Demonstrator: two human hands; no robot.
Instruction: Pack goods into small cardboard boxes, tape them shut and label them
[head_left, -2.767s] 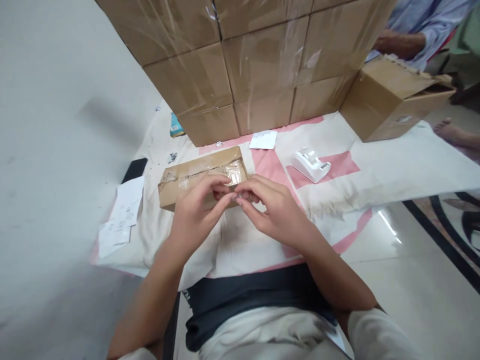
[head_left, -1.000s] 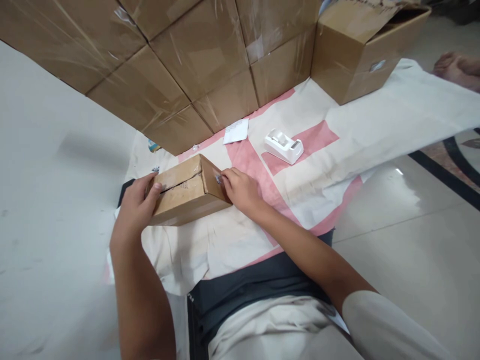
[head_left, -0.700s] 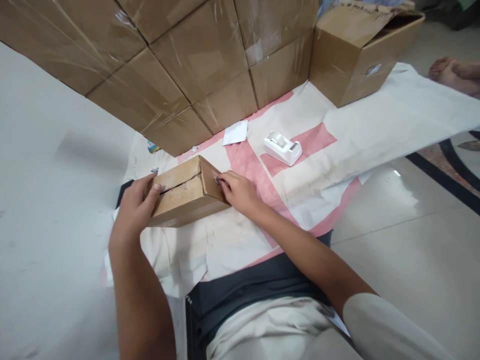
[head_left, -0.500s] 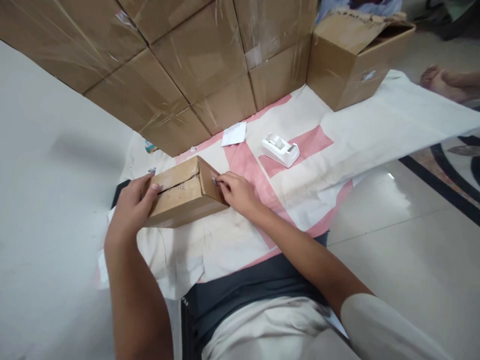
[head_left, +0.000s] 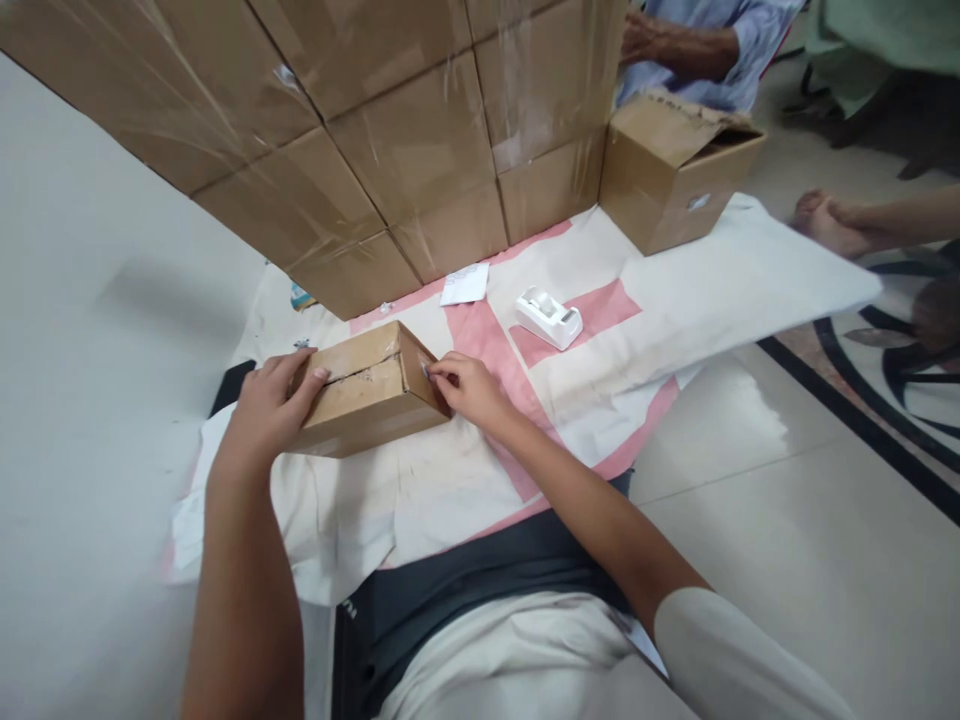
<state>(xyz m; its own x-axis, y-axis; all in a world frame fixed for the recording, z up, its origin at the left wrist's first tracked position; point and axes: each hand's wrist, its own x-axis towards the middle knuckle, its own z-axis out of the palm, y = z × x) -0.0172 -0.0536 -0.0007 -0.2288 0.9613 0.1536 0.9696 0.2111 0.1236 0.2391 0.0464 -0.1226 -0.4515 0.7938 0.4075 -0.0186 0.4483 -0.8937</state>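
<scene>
A long brown cardboard box (head_left: pixel 360 405) lies on the cloth in front of me, its top seam dark and slightly parted. My left hand (head_left: pixel 270 405) grips its left end, thumb on top and fingers over the far side. At the right end, my right hand (head_left: pixel 465 388) is closed in a pinch, its fingertips at a small shiny piece (head_left: pixel 426 370) on the end face. Those fingers partly cover the piece, which looks like clear tape. A white tape dispenser (head_left: pixel 550 318) stands to the right of my right hand.
Tall stacked cartons (head_left: pixel 420 140) wrapped in clear film rise behind the box. An open carton (head_left: pixel 675 170) stands back right, near another person's arm (head_left: pixel 682 48). Folded paper (head_left: pixel 465 284) lies before the stack. A wall (head_left: pixel 112 400) bounds the left.
Both hands, earlier together above the box handling something small, have parted to its two ends. The box has been turned. Lately the hands barely move, while my view has shifted and shows the other person again.
</scene>
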